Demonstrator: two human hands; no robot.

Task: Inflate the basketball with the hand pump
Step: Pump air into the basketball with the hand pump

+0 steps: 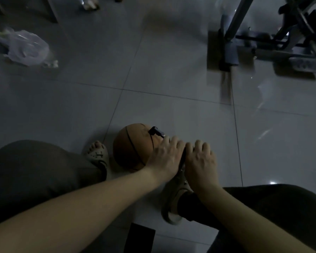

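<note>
A glossy grey tiled floor (171, 73) is shown in dim light, with a crumpled plastic bag (27, 47) at upper left and a metal-framed exercise machine (281, 41) at upper right.

Your basketball (131, 147) is orange-brown with thin black seams. Your pump (156, 132) is black. Your sandals (97, 156) are beige, on pale grey floor tiles (171, 79).

The person wears loose, dark grey-olive trousers (35, 172). On the feet are pale beige clog-style sandals with heel straps. The left sandal (97, 156) has round holes and shows bare toes, and the right sandal (173, 198) sits over a dark sock or cuff (186, 203). The forearms behind the left hand (164, 156) and right hand (201, 161) are uncovered.
</note>
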